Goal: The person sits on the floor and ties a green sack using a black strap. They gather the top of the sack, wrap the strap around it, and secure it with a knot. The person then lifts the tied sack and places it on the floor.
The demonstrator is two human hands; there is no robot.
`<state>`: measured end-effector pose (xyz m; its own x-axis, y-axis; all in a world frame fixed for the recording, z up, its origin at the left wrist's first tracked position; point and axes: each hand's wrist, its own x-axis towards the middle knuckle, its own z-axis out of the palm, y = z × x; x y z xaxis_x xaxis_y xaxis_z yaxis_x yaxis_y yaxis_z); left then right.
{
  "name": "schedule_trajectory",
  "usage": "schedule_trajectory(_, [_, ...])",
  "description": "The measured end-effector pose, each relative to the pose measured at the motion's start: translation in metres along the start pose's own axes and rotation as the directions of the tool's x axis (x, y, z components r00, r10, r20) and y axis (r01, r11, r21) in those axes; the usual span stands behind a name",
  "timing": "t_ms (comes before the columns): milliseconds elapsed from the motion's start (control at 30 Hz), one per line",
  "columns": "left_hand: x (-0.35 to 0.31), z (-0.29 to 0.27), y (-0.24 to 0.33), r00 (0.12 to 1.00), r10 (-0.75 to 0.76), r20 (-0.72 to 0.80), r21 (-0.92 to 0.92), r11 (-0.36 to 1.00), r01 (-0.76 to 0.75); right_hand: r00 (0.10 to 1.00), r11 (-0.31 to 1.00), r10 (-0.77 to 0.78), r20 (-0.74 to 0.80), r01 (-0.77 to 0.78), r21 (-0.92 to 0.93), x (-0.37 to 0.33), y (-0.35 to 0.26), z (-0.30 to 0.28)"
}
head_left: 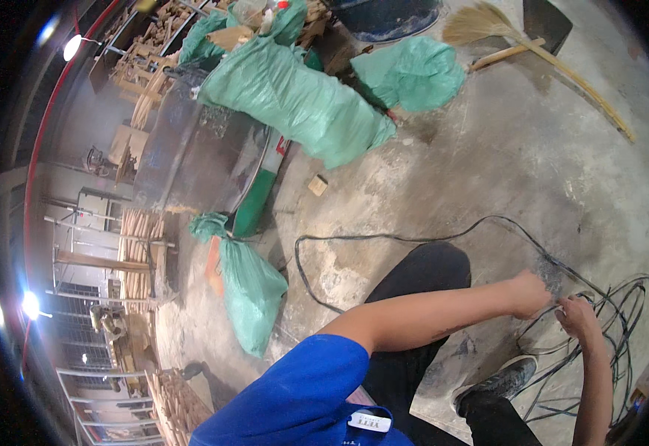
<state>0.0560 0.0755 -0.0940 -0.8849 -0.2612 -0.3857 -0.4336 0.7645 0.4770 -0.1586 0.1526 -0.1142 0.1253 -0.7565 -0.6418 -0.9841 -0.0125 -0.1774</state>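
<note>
A long black cable point(625, 318) lies in tangled loops on the floor at the right, and one strand of it runs left across the concrete in a wide bend. My left hand point(529, 295) is closed in a fist at the near side of these loops, with the strand from the left reaching it. Close beside it, my right hand point(580, 317) pinches the cable between bent fingers. The two hands are almost touching. How the cable passes through each fist is partly hidden by the fingers.
Green woven sacks point(294, 100) lie at the back, with a smaller tied sack point(254, 290) at the left. A straw broom point(488, 26) rests at the far right. A small wood block point(317, 185) sits on the floor. My shoe point(504, 377) stands beside the cable loops.
</note>
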Motion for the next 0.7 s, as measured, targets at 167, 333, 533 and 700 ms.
schedule_trajectory(167, [-0.008, 0.014, 0.002, 0.997, 0.068, 0.021, -0.015, 0.998, -0.068, 0.996, 0.994, -0.057, -0.065, 0.063, 0.085, 0.006, 0.005, 0.004])
schedule_trajectory(333, [-0.015, 0.018, -0.006, 0.98, 0.103, 0.171, 0.039, 0.993, -0.111, 1.0, 0.987, 0.016, -0.011, -0.014, 0.161, 0.01, 0.01, 0.0])
schedule_trajectory(533, [-0.017, -0.022, 0.024, 0.974, -0.056, 0.217, -0.055, 0.996, 0.07, 0.996, 0.997, 0.049, -0.074, -0.045, 0.056, 0.029, 0.016, -0.017])
schedule_trajectory(700, [-0.014, -0.006, 0.042, 0.931, -0.154, 0.331, -0.014, 0.986, 0.168, 0.966, 0.981, -0.002, -0.26, 0.053, 0.188, 0.043, 0.032, 0.008])
